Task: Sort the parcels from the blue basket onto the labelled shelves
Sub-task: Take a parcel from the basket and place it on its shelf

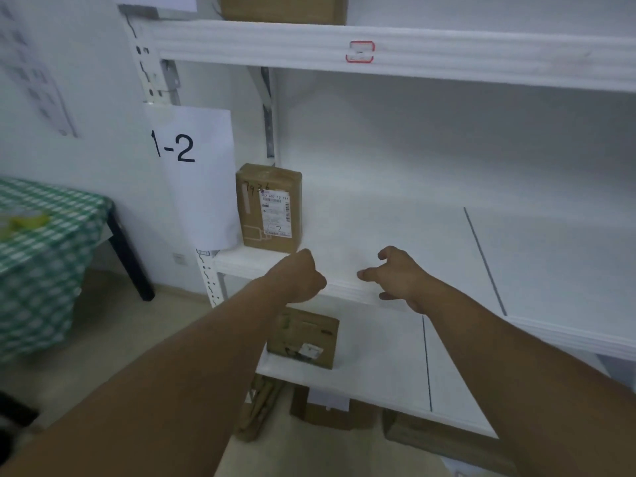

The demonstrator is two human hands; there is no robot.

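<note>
A brown cardboard parcel (269, 208) with a white label marked 1-2 stands upright at the left end of the white middle shelf (395, 235). A paper sign reading 1-2 (198, 173) hangs on the shelf post beside it. My left hand (299, 277) is curled into a fist just in front of and below the parcel, holding nothing. My right hand (395, 275) hovers at the shelf's front edge with fingers loosely spread, empty. Another brown parcel (303, 339) lies on the shelf below. The blue basket is out of view.
A box (282, 8) sits on the top shelf, whose front rail carries a red-framed tag (360, 51). More cardboard boxes (323, 411) lie on the floor under the rack. A table with a green checked cloth (44, 249) stands at the left.
</note>
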